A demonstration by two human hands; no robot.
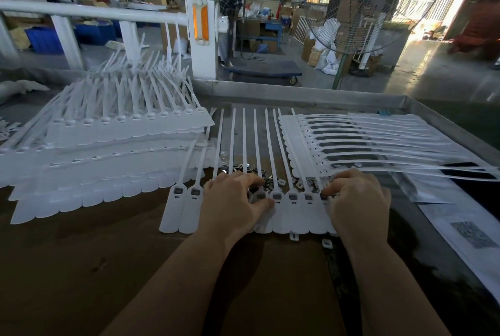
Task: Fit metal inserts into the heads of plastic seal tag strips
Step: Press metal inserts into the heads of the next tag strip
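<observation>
I see my left hand pressing the strip row flat, right hand pinching at a head; loose inserts (no container) lie just beyond both.

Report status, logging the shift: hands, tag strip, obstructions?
Left hand and right hand both curled on the joined white plastic seal tag strip. Small metal inserts piled behind. Nothing blocking.
</observation>
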